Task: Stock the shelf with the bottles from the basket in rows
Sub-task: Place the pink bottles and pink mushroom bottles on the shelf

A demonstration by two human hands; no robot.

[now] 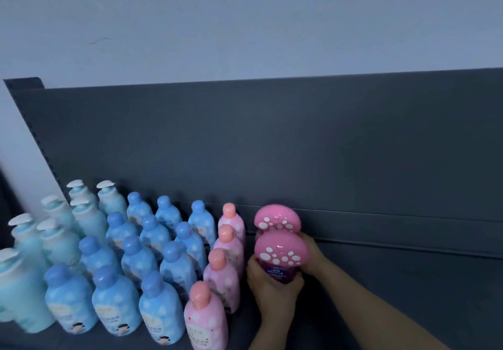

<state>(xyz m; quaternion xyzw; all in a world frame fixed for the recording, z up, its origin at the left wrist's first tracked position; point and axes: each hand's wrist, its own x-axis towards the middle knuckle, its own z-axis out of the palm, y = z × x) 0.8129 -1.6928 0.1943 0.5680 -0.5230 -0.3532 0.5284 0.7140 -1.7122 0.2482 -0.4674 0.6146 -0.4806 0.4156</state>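
While rows of bottles stand on the dark shelf (353,281), a purple bottle w/ a pink spotted mushroom cap (281,249) is gripped low down by the left hand (275,289) at the front & by the right hand (313,254) at the right side. It is held upright, just in front of a 2nd mushroom-cap bottle (277,218) by the back panel (272,145). Just to the left, 4 pink bottles (226,276) are lined up front to back, then blue bottles (141,262) in 3 rows, then pale blue pump bottles (54,235) at far left. No basket is seen.
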